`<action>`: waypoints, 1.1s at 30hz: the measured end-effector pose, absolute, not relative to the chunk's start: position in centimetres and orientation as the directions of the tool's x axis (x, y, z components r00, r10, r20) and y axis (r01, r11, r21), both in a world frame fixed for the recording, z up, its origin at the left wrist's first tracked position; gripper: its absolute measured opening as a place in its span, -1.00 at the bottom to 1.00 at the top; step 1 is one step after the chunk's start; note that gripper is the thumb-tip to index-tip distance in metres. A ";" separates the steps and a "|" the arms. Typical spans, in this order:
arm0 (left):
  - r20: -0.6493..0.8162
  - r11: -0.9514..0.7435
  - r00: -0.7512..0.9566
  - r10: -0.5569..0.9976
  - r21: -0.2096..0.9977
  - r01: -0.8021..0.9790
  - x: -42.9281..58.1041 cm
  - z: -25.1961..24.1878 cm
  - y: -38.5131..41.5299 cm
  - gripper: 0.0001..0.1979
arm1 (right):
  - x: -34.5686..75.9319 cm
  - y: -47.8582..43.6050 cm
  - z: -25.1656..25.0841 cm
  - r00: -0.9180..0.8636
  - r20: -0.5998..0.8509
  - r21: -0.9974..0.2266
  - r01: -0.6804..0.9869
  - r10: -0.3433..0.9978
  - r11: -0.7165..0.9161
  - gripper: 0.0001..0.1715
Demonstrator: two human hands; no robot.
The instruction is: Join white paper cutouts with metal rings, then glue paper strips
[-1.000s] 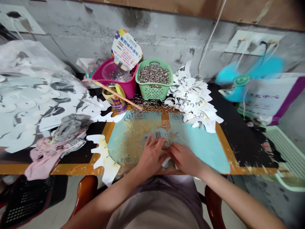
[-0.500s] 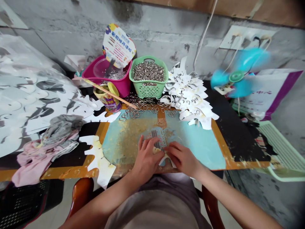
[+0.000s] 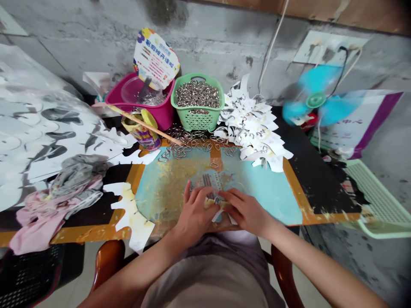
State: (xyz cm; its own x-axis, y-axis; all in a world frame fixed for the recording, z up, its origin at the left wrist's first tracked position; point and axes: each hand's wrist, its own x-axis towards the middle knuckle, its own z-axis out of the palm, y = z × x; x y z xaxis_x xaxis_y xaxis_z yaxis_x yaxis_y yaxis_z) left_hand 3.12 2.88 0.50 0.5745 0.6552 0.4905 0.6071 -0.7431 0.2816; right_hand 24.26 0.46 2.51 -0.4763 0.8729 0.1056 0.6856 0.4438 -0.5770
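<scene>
My left hand and my right hand meet low in the middle of a teal, glue-smeared board. Both pinch a white paper strip with a yellowish edge. A small metal ring shows between my fingertips, partly hidden by them. Under my fingers lies a printed card. Beyond my hands, a loose heap of metal rings spreads along the board's far edge. A green plastic basket full of rings stands behind it.
A pile of cut white paper pieces lies to the right of the basket, and a large stack of sheets lies at the left. Cloth, a pink tub and a spinning teal fan surround the table.
The view has drifted, so the table sits further left in the frame. My hands stay together on the paper strip, and the fan blades keep spinning.
</scene>
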 end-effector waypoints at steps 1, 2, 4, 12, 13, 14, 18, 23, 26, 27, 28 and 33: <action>0.512 -0.753 0.577 0.636 0.250 0.609 3.1 0.4 2.7 -0.86 | 24.3 0.7 2.6 -0.500 0.090 -0.569 0.684 0.862 0.456 -0.62; 0.528 -0.766 0.586 0.614 0.219 0.605 3.1 0.4 2.6 -0.86 | 24.3 0.9 2.7 -0.522 0.074 -0.559 0.684 0.850 0.469 -0.63; 0.542 -0.786 0.609 0.579 0.172 0.594 3.0 0.5 2.3 -0.87 | 24.2 1.4 2.9 -0.547 0.056 -0.541 0.686 0.835 0.486 -0.68; 0.525 -0.809 0.646 0.554 0.156 0.567 3.0 1.0 2.3 -0.84 | 24.0 1.8 2.7 -0.579 0.075 -0.479 0.693 0.812 0.539 -0.78; 0.510 -0.814 0.656 0.557 0.178 0.553 2.9 1.1 2.4 -0.85 | 24.0 1.9 2.7 -0.586 0.074 -0.467 0.694 0.807 0.548 -0.79; 0.488 -0.815 0.665 0.565 0.209 0.540 2.9 1.1 2.5 -0.85 | 24.1 1.9 2.6 -0.593 0.074 -0.453 0.697 0.802 0.556 -0.79; 0.389 -0.756 0.648 0.655 0.353 0.551 3.1 1.0 3.0 -0.86 | 24.0 1.1 2.1 -0.605 0.144 -0.344 0.711 0.783 0.613 -0.82; 0.341 -0.698 0.610 0.715 0.400 0.595 3.3 0.9 3.1 -0.88 | 23.9 -1.3 0.9 -0.529 0.319 -0.258 0.750 0.787 0.609 -0.79; 0.361 -0.733 0.639 0.679 0.385 0.561 3.1 0.9 3.1 -0.86 | 23.8 -2.1 0.3 -0.430 0.341 -0.359 0.762 0.836 0.539 -0.77; 0.370 -0.742 0.644 0.669 0.378 0.553 3.0 0.9 3.1 -0.87 | 23.8 -2.2 0.2 -0.387 0.344 -0.409 0.759 0.856 0.507 -0.77; 0.381 -0.749 0.646 0.661 0.371 0.548 2.9 0.9 3.2 -0.89 | 23.8 -2.1 0.2 -0.342 0.348 -0.454 0.753 0.873 0.476 -0.76; 0.414 -0.769 0.648 0.639 0.359 0.529 2.9 0.7 3.1 -0.90 | 24.1 -0.7 0.5 -0.391 0.326 -0.444 0.740 0.860 0.505 -0.66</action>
